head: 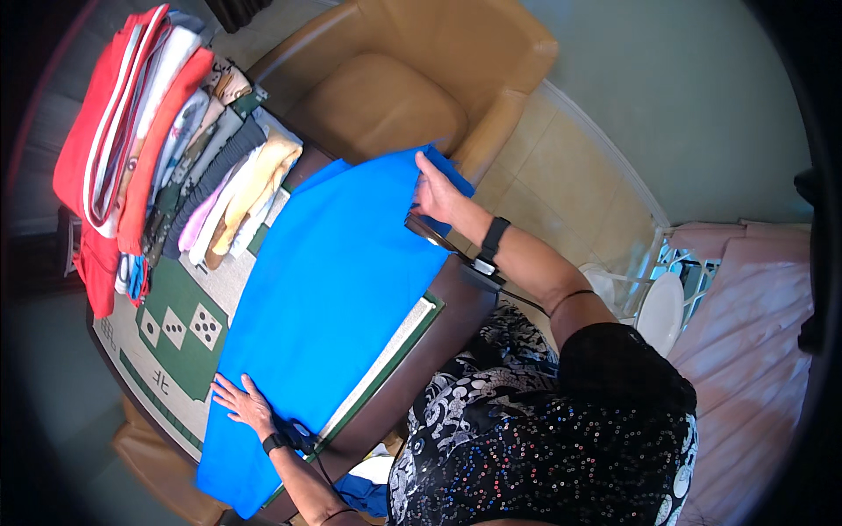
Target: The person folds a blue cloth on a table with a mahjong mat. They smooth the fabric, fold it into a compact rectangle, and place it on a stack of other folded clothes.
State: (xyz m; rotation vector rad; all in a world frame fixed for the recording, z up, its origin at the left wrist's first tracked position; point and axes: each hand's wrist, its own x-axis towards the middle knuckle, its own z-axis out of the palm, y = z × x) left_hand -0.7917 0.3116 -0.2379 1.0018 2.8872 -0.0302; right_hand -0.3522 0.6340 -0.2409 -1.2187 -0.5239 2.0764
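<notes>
A blue cloth (316, 289) lies lengthwise over a table with a green and beige mahjong pattern. My left hand (247, 409) rests flat on the cloth near its lower end, fingers spread. At the upper end, my right hand (434, 191) touches the cloth by the table corner; its thumb points up and its fingers are partly hidden at the cloth's edge. Loose threads show along that frayed end. Beyond the cloth stands a tall stack of folded clothes (177, 151), with red, white, camouflage, grey, pink and yellow pieces.
The table's dark brown rim (395, 394) runs along my side. A tan armchair (388, 98) stands behind the table, another (164, 467) at the lower left. Cables run near both wrists. White and blue fabric (368, 483) lies below the rim. Pink fabric (743, 342) lies at the right.
</notes>
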